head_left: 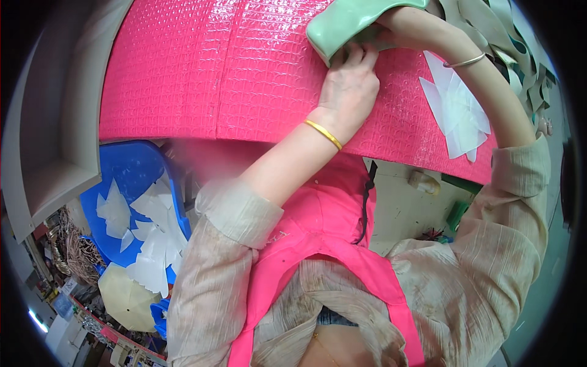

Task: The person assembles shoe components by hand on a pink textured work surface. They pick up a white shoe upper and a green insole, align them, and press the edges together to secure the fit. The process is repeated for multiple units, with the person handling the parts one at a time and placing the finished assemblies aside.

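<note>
Over the pink table [165,73], well in from the near edge, hold the green piece [333,30] gently to stop creases. With fingers of left hand [351,82] bent at its rim, right hand [411,25] fingers mostly hidden, cannot tell any pinch.

A glossy mint-green flexible piece [345,27] — smooth, its left corner rounded — is bent into a curve over the far part of the pink embossed table covering [177,73].
</note>
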Demonstrator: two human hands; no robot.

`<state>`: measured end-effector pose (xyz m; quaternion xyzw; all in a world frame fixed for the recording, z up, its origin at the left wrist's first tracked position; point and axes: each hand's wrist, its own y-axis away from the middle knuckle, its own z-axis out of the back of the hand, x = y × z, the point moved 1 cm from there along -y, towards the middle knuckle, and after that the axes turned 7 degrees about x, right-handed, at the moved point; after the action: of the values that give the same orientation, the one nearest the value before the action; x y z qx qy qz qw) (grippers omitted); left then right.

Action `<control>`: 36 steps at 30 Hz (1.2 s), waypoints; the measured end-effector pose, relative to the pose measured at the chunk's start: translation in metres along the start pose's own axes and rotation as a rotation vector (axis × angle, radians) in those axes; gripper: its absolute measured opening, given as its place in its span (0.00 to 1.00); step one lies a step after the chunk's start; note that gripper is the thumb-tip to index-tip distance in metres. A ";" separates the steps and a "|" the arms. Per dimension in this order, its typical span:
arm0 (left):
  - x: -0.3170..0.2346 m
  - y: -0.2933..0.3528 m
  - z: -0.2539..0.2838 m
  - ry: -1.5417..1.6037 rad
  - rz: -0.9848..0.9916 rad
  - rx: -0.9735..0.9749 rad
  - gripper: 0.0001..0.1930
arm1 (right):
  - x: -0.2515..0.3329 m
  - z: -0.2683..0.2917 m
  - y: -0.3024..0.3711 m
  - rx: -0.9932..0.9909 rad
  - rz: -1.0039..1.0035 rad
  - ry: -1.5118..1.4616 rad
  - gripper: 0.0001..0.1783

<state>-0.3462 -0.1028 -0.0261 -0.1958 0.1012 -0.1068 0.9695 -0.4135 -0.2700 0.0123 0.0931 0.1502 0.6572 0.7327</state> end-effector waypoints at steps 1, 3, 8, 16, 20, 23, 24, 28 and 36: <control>0.003 0.000 0.002 0.060 0.008 0.020 0.12 | 0.004 0.001 0.004 -0.087 0.038 0.097 0.16; 0.005 0.000 0.003 0.089 0.023 0.031 0.14 | 0.025 0.032 0.005 -0.091 -0.043 -0.029 0.14; -0.006 -0.010 0.003 -0.011 0.048 0.126 0.14 | 0.037 0.021 -0.002 0.363 -0.286 0.991 0.13; -0.031 -0.022 -0.005 -0.152 0.208 0.180 0.18 | 0.018 -0.017 0.014 -0.091 -0.329 0.702 0.16; -0.015 -0.006 -0.002 0.040 0.138 0.094 0.15 | 0.066 0.014 0.050 -0.198 -0.219 -0.314 0.22; 0.019 0.024 0.051 -0.067 0.028 0.359 0.16 | 0.093 -0.025 0.058 -0.370 -0.190 -0.469 0.29; 0.033 0.030 0.062 -0.208 -0.054 0.280 0.15 | 0.101 -0.026 0.056 -0.412 -0.209 -0.401 0.31; 0.041 0.026 0.070 -0.567 -0.335 0.342 0.10 | 0.112 -0.016 0.028 -0.423 -0.226 -0.342 0.33; 0.036 0.023 0.093 -0.257 -0.418 0.170 0.07 | 0.108 0.016 0.036 -0.440 0.014 -0.065 0.21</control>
<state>-0.2861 -0.0578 0.0427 -0.1424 -0.0746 -0.2871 0.9443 -0.4319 -0.1576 0.0283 -0.0469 -0.0211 0.6757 0.7354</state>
